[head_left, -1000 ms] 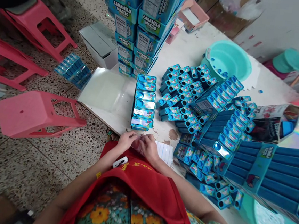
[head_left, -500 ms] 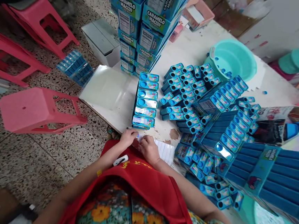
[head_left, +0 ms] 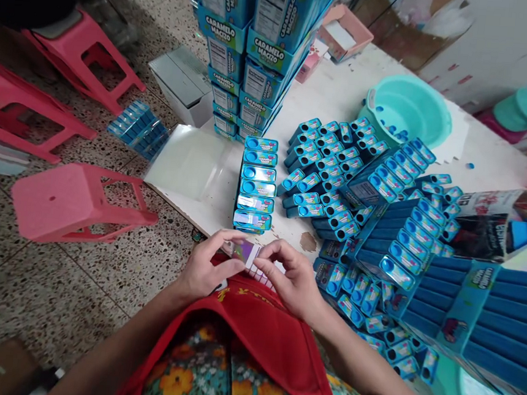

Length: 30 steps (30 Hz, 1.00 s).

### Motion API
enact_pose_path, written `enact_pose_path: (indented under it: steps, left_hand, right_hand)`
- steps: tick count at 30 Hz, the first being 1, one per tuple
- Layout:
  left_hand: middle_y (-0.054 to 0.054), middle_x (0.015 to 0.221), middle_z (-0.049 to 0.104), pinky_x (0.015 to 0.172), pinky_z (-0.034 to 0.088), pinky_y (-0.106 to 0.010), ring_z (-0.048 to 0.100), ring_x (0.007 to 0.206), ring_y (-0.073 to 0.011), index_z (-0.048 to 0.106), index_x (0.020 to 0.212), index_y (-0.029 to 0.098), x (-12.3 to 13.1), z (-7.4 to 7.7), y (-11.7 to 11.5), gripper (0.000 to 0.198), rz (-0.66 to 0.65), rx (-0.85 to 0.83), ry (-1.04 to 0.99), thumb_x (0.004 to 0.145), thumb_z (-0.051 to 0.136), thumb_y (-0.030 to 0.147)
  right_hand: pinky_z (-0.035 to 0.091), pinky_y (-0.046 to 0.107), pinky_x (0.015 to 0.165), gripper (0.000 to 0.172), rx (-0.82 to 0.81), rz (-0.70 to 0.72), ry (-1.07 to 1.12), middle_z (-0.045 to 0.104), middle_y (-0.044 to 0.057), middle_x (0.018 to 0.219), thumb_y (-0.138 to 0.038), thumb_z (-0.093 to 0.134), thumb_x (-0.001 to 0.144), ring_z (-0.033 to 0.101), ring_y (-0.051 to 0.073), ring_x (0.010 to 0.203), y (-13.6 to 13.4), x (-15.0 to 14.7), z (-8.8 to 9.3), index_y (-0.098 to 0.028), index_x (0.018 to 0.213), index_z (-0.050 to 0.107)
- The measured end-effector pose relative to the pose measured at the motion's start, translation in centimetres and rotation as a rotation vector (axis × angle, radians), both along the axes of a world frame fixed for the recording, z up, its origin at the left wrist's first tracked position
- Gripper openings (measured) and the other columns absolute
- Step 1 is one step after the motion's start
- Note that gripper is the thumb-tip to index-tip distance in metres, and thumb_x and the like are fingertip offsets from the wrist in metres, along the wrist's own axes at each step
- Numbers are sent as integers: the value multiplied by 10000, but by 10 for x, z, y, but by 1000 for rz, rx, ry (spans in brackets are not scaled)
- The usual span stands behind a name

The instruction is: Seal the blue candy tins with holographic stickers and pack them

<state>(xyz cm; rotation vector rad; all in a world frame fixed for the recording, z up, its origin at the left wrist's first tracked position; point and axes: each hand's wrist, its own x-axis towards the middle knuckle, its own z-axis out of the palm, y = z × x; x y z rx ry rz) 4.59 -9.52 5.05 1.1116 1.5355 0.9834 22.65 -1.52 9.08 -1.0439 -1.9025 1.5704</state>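
Note:
At the table's near edge, my left hand [head_left: 209, 265] grips the left end of a sheet of labels [head_left: 263, 275]. The sheet shows small pale rectangles, with a shiny purplish part near my left fingers. My right hand [head_left: 288, 274] is closed in a pinch at the sheet; whether a single label sits between the fingertips I cannot make out. Just beyond my hands stands a row of blue caramel boxes [head_left: 256, 187], tops facing up. The nearest tops carry glossy strips.
Tall stacks of blue caramel cartons [head_left: 243, 54] rise at the back left beside clear plastic sheets [head_left: 188, 160]. Many loose blue boxes [head_left: 326, 160] crowd the right. A turquoise basin [head_left: 443, 124] stands behind them. Pink stools [head_left: 67, 202] are on the floor at left.
Both hands have come closer to me and moved apart, and the label sheet now shows between them, lifted and tilted. The view has shifted slightly.

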Motion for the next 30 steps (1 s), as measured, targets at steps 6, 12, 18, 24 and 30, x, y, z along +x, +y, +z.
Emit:
enact_pose_path:
  steps: [6,12,18,24,30]
  left_hand:
    - [-28,937,681,769,469,-254,613,827,-159,631,925,195,-3,-57,6,250,43,-156,251,864,472,379]
    - [-84,1068,674,794,460,-282,631,919,-204,607,1109,180,13,-134,14,327,-55,-315,420,834,518,334]
    - [-76,913,702,719,447,-284,638,835,-215,688,904,196,27,-147,27,243,-52,-352,445,844,501,339]
    - [-48,785,693,645,426,-250,625,731,-175,683,827,181,28,-155,25,216,25,-382,373,830,507,305]
    - [-21,720,676,621,423,-233,614,666,-148,673,809,176,29,-159,25,223,28,-383,331,829,500,316]
  right_hand:
    - [452,259,607,127,166,-46,-201,588,13,741,-319,536,873,538,132,647,-6,10,-51,-203,847,580]
    - [473,337,727,293,479,41,-603,574,121,1035,-310,494,885,536,243,936,-19,6,-149,-200,1143,580]
    - [447,349,732,248,553,136,-682,607,113,987,-287,478,897,511,248,886,-22,6,-182,-214,1076,634]
    - [427,332,740,217,597,172,-667,624,86,933,-265,461,914,511,217,845,-24,11,-186,-225,1018,647]
    - [415,335,714,172,606,112,-702,598,88,880,-275,487,902,485,229,838,-17,3,-185,-197,864,635]
